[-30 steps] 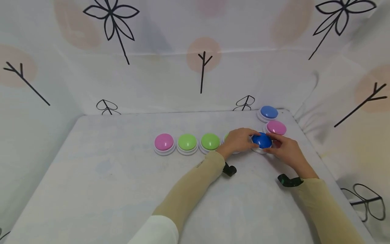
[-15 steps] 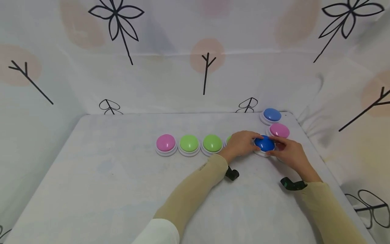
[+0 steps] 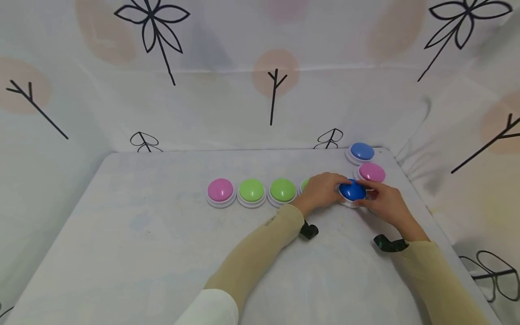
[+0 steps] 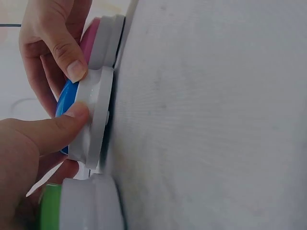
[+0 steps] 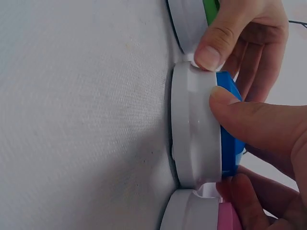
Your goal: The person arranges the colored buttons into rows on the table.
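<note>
A blue push button (image 3: 352, 191) on a round white base is at the right end of a row of buttons. My left hand (image 3: 322, 189) grips it from the left, with its thumb (image 4: 72, 120) on the white base. From the other side my right hand (image 3: 387, 205) holds it between thumb and fingers. In the left wrist view the base (image 4: 93, 120) looks slightly tilted, with a dark gap under its edge. A green button (image 5: 211, 10) lies beside it, mostly covered by my left hand. Under my right fingers a pink button (image 5: 229, 218) stands close by.
Leftward along the row are green buttons (image 3: 282, 190) (image 3: 252, 191) and a pink button (image 3: 220, 190). Behind my right hand stand another pink button (image 3: 372, 172) and a lighter blue button (image 3: 362, 151), near the back right corner of the white table (image 3: 162, 253).
The head view has shifted a little. Both hands stay on the blue push button, in about the same place between its neighbours.
</note>
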Motion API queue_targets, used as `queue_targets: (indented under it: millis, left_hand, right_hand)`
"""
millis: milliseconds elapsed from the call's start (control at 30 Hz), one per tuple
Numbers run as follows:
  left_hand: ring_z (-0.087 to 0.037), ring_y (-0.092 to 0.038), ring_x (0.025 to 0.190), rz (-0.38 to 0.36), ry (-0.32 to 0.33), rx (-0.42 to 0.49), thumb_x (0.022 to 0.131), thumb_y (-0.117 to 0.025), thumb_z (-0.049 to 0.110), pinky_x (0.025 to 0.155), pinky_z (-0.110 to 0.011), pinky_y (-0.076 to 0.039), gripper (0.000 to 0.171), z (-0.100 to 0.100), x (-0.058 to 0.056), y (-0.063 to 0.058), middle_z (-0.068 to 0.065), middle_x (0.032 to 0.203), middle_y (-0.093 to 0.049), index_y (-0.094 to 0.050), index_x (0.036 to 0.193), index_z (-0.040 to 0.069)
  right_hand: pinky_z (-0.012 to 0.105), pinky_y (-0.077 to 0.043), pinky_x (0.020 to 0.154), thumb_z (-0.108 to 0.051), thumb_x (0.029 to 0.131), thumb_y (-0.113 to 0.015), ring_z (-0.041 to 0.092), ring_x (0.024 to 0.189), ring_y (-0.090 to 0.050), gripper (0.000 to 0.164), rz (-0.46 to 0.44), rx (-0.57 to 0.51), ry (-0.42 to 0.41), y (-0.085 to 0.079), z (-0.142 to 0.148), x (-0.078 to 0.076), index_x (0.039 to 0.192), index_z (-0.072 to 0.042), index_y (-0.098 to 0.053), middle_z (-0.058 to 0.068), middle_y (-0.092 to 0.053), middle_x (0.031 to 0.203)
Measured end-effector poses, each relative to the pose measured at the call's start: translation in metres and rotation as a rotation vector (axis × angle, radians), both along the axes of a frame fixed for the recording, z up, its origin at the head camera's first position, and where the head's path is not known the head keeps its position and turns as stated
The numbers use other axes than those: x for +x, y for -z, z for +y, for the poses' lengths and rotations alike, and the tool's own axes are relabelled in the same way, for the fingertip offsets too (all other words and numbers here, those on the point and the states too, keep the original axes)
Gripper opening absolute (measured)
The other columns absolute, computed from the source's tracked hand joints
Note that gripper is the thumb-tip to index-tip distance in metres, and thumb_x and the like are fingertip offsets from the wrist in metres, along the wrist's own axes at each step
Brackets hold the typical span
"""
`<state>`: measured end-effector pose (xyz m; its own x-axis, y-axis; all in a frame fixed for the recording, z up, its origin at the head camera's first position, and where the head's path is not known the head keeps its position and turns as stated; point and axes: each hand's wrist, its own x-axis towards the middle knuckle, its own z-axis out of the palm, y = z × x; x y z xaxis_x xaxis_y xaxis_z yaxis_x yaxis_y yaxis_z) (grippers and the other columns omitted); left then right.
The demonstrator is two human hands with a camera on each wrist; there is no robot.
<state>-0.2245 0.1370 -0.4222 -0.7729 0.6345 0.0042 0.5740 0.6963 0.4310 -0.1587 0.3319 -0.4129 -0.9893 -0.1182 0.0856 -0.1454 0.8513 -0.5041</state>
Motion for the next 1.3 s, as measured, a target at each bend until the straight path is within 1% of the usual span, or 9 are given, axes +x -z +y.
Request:
queue_targets:
  millis: [167,400,533,633,767,867,933,1100,1300]
  left_hand:
    - [-0.002,-0.046,0.129,-0.073,-0.004,0.041,0.088,-0.077,0.037,0.103,-0.02,-0.038,0.052,0.001,0.001,-0.004,0.019,0.14,-0.054,-0.061,0.136,0.039]
    - [-0.003,-0.045,0.13,-0.113,0.01,0.029,0.087,-0.078,0.036,0.105,-0.021,-0.036,0.051,0.001,0.003,-0.011,0.02,0.139,-0.054,-0.061,0.135,0.04]
    - [-0.002,-0.044,0.131,-0.136,0.021,0.052,0.087,-0.078,0.034,0.107,-0.02,-0.034,0.051,-0.003,0.004,-0.015,0.02,0.14,-0.054,-0.061,0.135,0.039]
    - [-0.001,-0.046,0.129,-0.151,0.026,0.082,0.087,-0.079,0.033,0.106,-0.019,-0.035,0.051,-0.008,0.005,-0.016,0.019,0.138,-0.056,-0.062,0.135,0.037]
    - [-0.002,-0.049,0.125,-0.172,0.04,0.13,0.087,-0.079,0.031,0.104,-0.017,-0.038,0.051,-0.016,0.008,-0.016,0.015,0.136,-0.059,-0.063,0.135,0.033]
    - [-0.002,-0.048,0.128,-0.173,0.069,0.154,0.087,-0.079,0.029,0.104,-0.016,-0.036,0.049,-0.02,0.01,-0.017,0.014,0.137,-0.058,-0.064,0.134,0.03]
    - [-0.002,-0.047,0.13,-0.163,0.087,0.164,0.087,-0.08,0.028,0.105,-0.016,-0.035,0.049,-0.024,0.012,-0.017,0.014,0.138,-0.058,-0.064,0.133,0.028]
    - [-0.003,-0.048,0.13,-0.14,0.13,0.165,0.086,-0.08,0.028,0.105,-0.016,-0.035,0.05,-0.034,0.018,-0.016,0.012,0.139,-0.058,-0.064,0.134,0.024]
    - [-0.005,-0.049,0.129,-0.112,0.177,0.168,0.087,-0.08,0.029,0.105,-0.014,-0.035,0.052,-0.046,0.027,-0.014,0.009,0.138,-0.059,-0.064,0.135,0.019]
  right_hand:
    - [0.054,-0.053,0.083,-0.02,0.085,-0.08,0.041,0.1,-0.058,0.061,-0.019,-0.025,0.033,-0.002,-0.001,0.006,0.136,0.003,-0.056,0.029,-0.062,0.118]
    - [0.054,-0.053,0.084,-0.03,0.087,-0.079,0.041,0.101,-0.058,0.063,-0.003,-0.06,0.052,-0.004,-0.001,0.015,0.137,0.001,-0.057,0.03,-0.062,0.119]
    - [0.026,-0.051,0.083,-0.038,0.085,-0.08,0.039,0.104,-0.059,0.067,0.004,-0.085,0.065,-0.005,-0.001,0.018,0.136,0.0,-0.058,0.027,-0.062,0.122]
    - [0.02,-0.05,0.085,-0.042,0.084,-0.08,0.039,0.109,-0.058,0.071,-0.015,-0.115,0.069,-0.006,-0.003,0.02,0.138,-0.002,-0.057,0.024,-0.061,0.128]
    - [0.031,-0.053,0.092,-0.04,0.085,-0.079,0.042,0.117,-0.055,0.072,-0.068,-0.179,0.043,-0.008,-0.007,0.023,0.141,-0.004,-0.053,0.023,-0.055,0.135]
    - [0.022,-0.052,0.088,-0.036,0.086,-0.08,0.043,0.117,-0.056,0.069,-0.079,-0.209,0.012,-0.007,-0.01,0.024,0.141,-0.004,-0.053,0.024,-0.053,0.134]
    - [0.021,-0.053,0.086,-0.035,0.085,-0.08,0.042,0.114,-0.058,0.068,-0.074,-0.209,0.002,-0.006,-0.012,0.025,0.14,-0.003,-0.054,0.023,-0.054,0.133]
    - [0.051,-0.048,0.093,-0.037,0.085,-0.08,0.045,0.116,-0.055,0.073,-0.115,-0.234,0.0,-0.004,-0.02,0.033,0.14,0.002,-0.052,0.023,-0.05,0.13]
    - [0.052,-0.046,0.095,-0.037,0.085,-0.08,0.042,0.116,-0.054,0.072,-0.111,-0.237,-0.016,-0.002,-0.028,0.044,0.139,0.002,-0.053,0.021,-0.049,0.127]
